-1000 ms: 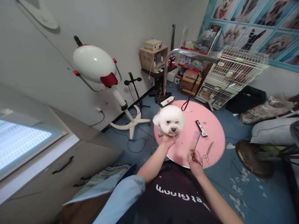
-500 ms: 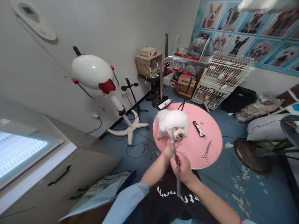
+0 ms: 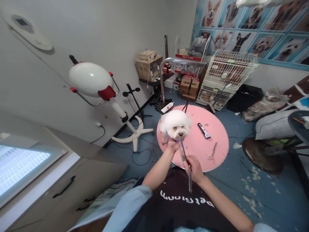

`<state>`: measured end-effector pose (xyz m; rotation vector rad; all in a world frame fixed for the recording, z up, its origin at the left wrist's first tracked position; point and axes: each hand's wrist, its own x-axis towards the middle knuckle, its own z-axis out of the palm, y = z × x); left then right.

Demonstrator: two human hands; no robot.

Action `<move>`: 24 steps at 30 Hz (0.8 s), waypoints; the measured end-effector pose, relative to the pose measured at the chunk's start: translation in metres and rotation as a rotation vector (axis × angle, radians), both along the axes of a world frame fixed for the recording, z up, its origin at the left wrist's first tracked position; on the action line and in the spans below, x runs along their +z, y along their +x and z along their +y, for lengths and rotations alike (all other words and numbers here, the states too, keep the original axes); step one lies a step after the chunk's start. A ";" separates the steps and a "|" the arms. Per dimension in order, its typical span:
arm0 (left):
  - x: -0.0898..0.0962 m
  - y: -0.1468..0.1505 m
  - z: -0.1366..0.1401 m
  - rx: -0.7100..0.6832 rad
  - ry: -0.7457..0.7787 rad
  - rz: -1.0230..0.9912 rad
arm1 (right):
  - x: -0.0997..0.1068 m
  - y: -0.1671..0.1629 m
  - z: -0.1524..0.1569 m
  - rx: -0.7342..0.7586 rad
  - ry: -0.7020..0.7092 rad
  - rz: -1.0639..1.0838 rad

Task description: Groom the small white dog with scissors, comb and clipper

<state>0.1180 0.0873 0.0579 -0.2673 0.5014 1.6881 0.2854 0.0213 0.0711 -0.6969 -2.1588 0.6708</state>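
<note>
White dog (image 3: 174, 124) stands on the round pink table (image 3: 218, 129), just below the centre of the frame.
Black apron (image 3: 178, 212) with white lettering at bottom centre; right hand (image 3: 193, 166) closed around a long, slim tool (image 3: 190, 180), its upper end near the dog's chin, type not determinable. Left hand (image 3: 172, 147) placed beneath the chin; fingers partly hidden, grip cannot be told. Scissors (image 3: 213, 152) lie toward the table's right edge, clipper (image 3: 204, 130) beyond them; wire cages (image 3: 231, 69) stand at upper right.
</note>
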 end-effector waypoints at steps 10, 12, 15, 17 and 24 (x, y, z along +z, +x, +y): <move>-0.004 -0.028 -0.005 -0.001 -0.011 0.000 | -0.017 -0.004 0.030 0.101 0.042 -0.060; 0.000 -0.035 -0.002 -0.052 -0.042 0.018 | -0.023 -0.005 0.022 0.023 -0.147 0.018; 0.004 -0.039 0.002 -0.028 -0.076 0.053 | -0.030 -0.012 0.018 -0.130 -0.555 0.161; 0.005 -0.038 0.001 -0.007 -0.080 0.075 | -0.031 -0.020 0.021 -0.200 -0.802 0.256; 0.003 -0.042 -0.004 -0.072 -0.120 0.190 | -0.010 -0.050 0.050 -0.185 -1.353 0.624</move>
